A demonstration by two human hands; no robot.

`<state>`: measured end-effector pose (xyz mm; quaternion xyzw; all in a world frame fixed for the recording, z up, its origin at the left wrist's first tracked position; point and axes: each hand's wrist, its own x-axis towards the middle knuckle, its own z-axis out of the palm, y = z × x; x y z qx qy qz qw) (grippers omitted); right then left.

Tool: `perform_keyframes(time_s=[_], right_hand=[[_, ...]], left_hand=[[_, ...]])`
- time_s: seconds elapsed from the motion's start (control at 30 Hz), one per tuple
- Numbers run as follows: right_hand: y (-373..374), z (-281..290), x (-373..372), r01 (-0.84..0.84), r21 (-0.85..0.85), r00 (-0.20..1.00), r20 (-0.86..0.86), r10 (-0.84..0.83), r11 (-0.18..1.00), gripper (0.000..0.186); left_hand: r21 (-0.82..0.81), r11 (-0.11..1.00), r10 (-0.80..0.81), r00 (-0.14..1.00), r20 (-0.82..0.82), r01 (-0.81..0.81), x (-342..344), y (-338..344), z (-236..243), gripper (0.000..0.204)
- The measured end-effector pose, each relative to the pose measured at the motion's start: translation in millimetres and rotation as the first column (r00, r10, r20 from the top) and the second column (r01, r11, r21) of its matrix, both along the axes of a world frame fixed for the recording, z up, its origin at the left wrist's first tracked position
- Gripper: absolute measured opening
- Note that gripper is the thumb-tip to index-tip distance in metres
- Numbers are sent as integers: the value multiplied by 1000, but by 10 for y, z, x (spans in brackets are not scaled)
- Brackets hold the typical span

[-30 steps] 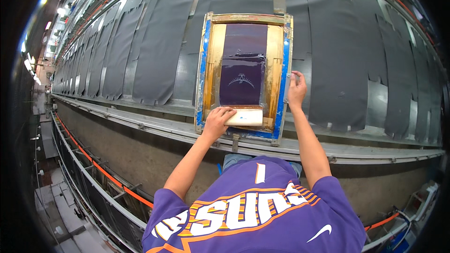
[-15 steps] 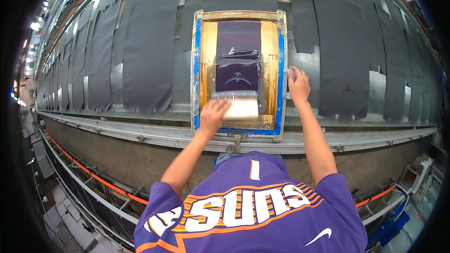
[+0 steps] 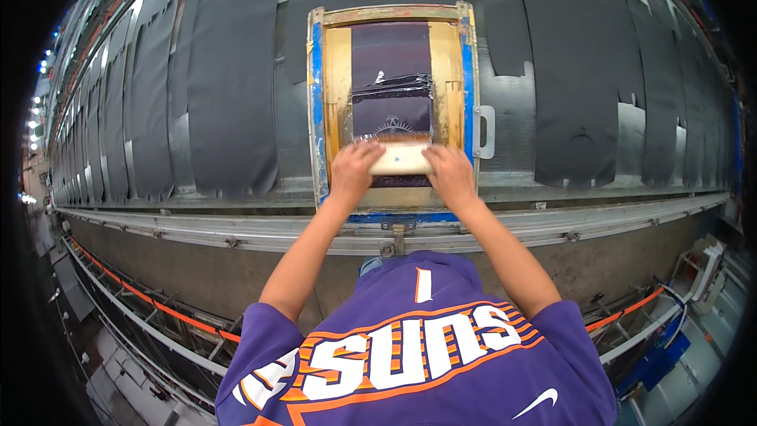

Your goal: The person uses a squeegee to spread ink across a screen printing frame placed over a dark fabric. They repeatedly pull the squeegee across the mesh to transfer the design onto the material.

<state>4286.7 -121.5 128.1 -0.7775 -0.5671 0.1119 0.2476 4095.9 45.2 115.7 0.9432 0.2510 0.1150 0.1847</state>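
Note:
A screen-printing frame with blue-taped edges lies on the long bench. Across its dark mesh stands a pale squeegee, slightly blurred. My left hand is closed around the squeegee's left end, and my right hand grips its right end. Just beyond the blade, part of a pale arched design shows in the mesh. A wrinkled clear strip crosses the mesh farther up. On the frame's right side is a metal handle that neither hand touches.
Dark grey sheets lie side by side along the metal bench on both sides of the frame. One sheet to the right bears a faint dark mark. A metal rail runs along the bench's near edge.
My right hand has left the frame's metal handle and taken the squeegee's right end. The squeegee has shifted a little away from me, covering part of the arched design. My left hand still holds it.

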Motion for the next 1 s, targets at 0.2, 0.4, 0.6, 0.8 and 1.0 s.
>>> perform_keyframes(time_s=[0.2, 0.4, 0.6, 0.8, 1.0], right_hand=[[294, 259, 298, -48, 39, 998, 41, 46, 998, 45], [905, 127, 722, 52, 115, 998, -39, -48, 992, 36], [-203, 11, -136, 51, 12, 994, -99, -49, 999, 44], [-238, 128, 274, 225, 107, 894, -419, -161, 968, 56], [146, -406, 1184, 564, 21, 736, -467, -491, 825, 32]], left_hand=[[-80, 996, -22, 995, 94, 29, 190, 367, 277, 44], [-75, 995, 73, 994, 83, -67, 750, 898, 235, 37], [14, 1000, 13, 999, 51, -13, -91, -144, 37, 36], [-215, 975, 50, 999, -1, -49, 4, 185, 195, 37], [-229, 971, 59, 996, -62, -72, 650, 977, 355, 42]])
